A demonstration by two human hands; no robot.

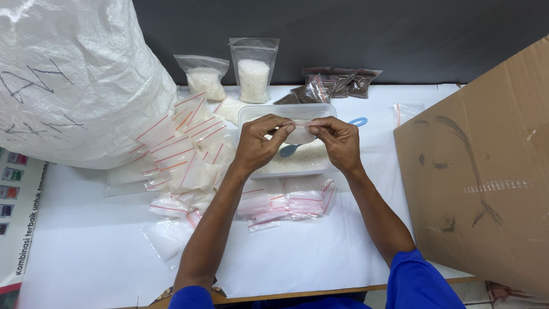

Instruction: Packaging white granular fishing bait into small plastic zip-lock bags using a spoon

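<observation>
Both of my hands hold one small clear zip bag [300, 133] with white grains inside, above a clear plastic tub [286, 111]. My left hand [260, 140] pinches the bag's top edge from the left. My right hand [337, 137] pinches it from the right. The tub holds white grains and a blue scoop [357, 122] whose handle sticks out at the right rim. Small filled zip bags [289, 203] with red seal strips lie in front of the tub, between my forearms.
A big white sack [74, 80] fills the left. Several empty red-striped zip bags [183, 151] are heaped beside it. Two standing pouches of white grains [253, 71] and dark brown packets [337, 83] line the back. A brown cardboard sheet [486, 171] covers the right.
</observation>
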